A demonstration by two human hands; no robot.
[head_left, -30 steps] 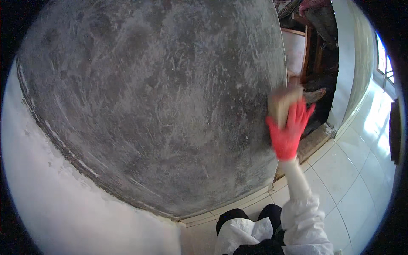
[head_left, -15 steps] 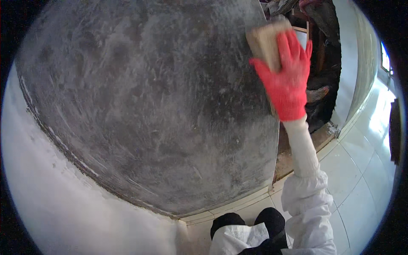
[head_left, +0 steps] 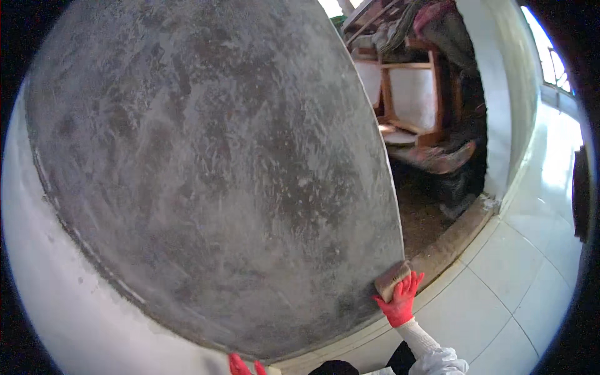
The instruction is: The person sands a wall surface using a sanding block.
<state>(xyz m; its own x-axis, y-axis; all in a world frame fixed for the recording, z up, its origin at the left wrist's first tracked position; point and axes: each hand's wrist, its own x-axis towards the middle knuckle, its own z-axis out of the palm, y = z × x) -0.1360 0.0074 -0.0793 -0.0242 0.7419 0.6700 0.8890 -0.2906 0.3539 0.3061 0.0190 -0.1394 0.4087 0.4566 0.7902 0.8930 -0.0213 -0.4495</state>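
Observation:
My right hand [head_left: 399, 304], in a red glove, grips a tan, wooden-looking block [head_left: 392, 280]. It lies against the lower right corner of a large grey panel-like surface [head_left: 250, 187], close to the doorway edge. Fingers wrap the block's right side, with the thumb at its lower left. At the lower edge of the picture, my left hand [head_left: 245, 365] shows only in part: red-gloved fingertips, spread apart, near the bottom left corner of the grey surface. Nothing is visible in them. Pale streaks and patches mark the grey surface.
Right of the grey surface opens a doorway with wooden-framed furniture [head_left: 409, 94] and heaped cloth [head_left: 437, 28]. A raised sill [head_left: 456, 240] crosses its foot. White floor tiles [head_left: 494, 287] run along the right, and a white wall [head_left: 81, 300] borders the left.
My right hand has brought the block down from the upper right edge to the lower right corner. My left fingertips have come into view at the bottom. The doorway shows more fully.

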